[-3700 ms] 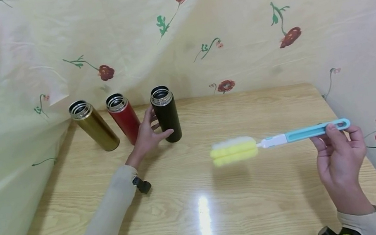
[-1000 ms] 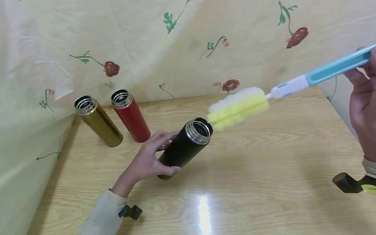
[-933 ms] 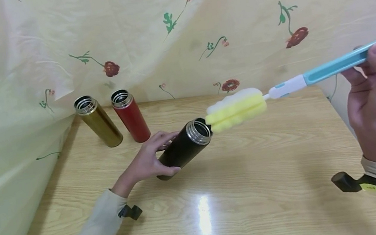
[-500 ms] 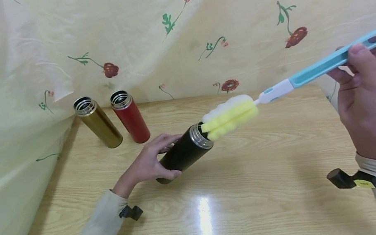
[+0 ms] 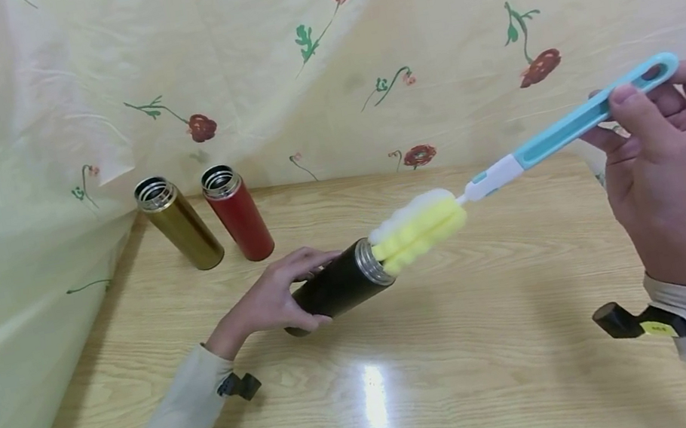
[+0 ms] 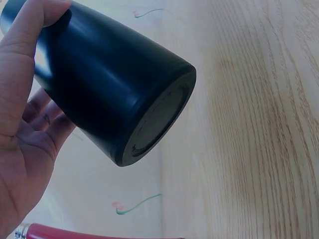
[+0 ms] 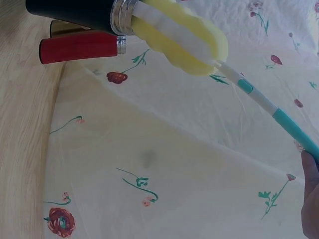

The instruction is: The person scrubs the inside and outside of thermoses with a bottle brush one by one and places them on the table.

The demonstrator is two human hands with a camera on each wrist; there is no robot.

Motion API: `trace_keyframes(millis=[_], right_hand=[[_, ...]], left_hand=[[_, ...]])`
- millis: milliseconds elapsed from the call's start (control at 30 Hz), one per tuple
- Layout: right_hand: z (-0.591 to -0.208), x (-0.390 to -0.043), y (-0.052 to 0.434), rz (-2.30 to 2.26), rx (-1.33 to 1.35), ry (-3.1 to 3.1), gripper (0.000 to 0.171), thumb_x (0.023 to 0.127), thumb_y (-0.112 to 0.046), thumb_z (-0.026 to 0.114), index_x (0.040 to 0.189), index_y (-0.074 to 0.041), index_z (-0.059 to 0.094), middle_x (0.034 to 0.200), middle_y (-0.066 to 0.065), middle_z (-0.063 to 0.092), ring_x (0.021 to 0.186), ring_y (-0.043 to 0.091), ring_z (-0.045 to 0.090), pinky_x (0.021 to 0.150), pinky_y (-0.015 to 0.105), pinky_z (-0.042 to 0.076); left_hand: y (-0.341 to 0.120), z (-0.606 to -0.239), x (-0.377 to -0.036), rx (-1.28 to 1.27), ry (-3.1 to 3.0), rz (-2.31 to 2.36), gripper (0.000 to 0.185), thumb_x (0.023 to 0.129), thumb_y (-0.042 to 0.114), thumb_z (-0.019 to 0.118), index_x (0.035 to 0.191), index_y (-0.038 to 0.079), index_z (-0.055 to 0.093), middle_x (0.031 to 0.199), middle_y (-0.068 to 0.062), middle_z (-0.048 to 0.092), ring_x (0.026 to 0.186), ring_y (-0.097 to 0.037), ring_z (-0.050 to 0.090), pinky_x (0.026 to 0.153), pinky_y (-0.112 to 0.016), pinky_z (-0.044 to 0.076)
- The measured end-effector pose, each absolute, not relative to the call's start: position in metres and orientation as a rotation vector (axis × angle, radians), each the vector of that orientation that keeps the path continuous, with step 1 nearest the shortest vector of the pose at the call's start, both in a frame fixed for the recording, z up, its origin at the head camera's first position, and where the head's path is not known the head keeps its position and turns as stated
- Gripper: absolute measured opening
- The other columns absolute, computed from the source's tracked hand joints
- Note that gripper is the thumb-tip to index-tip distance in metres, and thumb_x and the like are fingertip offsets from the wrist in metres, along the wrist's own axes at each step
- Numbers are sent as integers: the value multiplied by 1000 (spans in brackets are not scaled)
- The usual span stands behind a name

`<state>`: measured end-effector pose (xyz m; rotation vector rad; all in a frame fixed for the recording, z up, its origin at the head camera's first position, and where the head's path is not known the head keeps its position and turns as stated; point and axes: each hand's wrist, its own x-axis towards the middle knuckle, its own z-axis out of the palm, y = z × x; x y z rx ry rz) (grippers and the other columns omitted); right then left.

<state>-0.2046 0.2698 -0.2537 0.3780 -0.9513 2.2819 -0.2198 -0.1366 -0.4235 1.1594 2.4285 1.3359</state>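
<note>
My left hand grips a black thermos bottle around its body and keeps it tilted, its threaded steel mouth facing right. In the left wrist view the base of the black thermos shows, raised off the table. My right hand pinches the blue handle of a bottle brush near its looped end. The yellow and white sponge head has its tip inside the bottle's mouth; most of it is outside. In the right wrist view the sponge meets the steel rim.
A gold thermos and a red thermos stand upright and lidless at the table's back left. Flowered cloth hangs behind and along both sides of the wooden table.
Since the earliest frame the left hand has brought the black thermos forward and tilted it. Over the last second the brush has moved left and down, its sponge tip entering the mouth.
</note>
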Motion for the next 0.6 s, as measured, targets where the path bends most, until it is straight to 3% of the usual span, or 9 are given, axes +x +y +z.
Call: trace_keyframes(millis=[600], right_hand=[[-261, -204, 265, 2238, 400, -999, 22, 81, 30, 61, 96, 20, 47, 71, 26, 64, 61, 33, 69, 52, 40, 61]], left_hand=[[-133, -424, -222, 1152, 2394, 1328, 92, 70, 18, 93, 151, 17, 50, 145, -3, 58, 120, -23, 60, 97, -45, 56]])
